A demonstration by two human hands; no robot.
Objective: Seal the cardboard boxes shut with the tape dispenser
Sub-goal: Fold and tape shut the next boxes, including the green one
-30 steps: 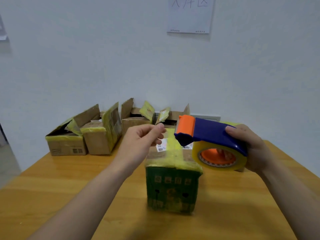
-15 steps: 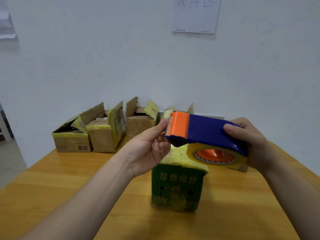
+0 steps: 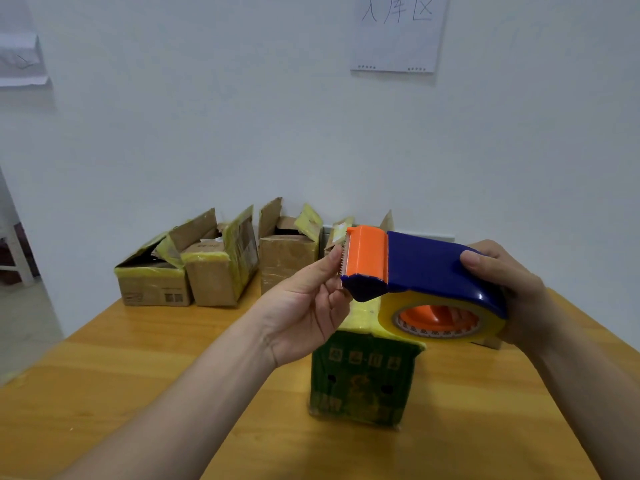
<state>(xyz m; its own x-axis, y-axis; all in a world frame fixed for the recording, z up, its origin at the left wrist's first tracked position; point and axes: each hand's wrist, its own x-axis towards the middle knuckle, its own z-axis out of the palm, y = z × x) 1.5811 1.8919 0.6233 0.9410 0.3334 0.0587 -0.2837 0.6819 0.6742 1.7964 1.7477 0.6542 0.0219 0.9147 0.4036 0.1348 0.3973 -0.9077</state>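
Our left hand (image 3: 304, 306) has reached the teeth (image 3: 343, 263) of the tape dispenser (image 3: 426, 265); whether it pinches anything we cannot tell. Our right hand (image 3: 509, 289) grips its likely light, rigid body.

Two hands, the left hand (image 3: 304, 306) and the right hand (image 3: 512, 292). One tape dispenser (image 3: 426, 265) between them. One green box (image 3: 360, 382) beneath. Four open cardboard boxes (image 3: 152, 289) (image 3: 214, 282) (image 3: 287, 265) (image 3: 334, 233) beyond the left hand. Two wall papers (image 3: 398, 32) (image 3: 20, 60) above.

Right hand (image 3: 512, 296) grips the blue tape dispenser (image 3: 426, 265) over a green box (image 3: 360, 382) on the wooden table (image 3: 138, 375), and left hand (image 3: 304, 306) pinches at its toothed orange front.
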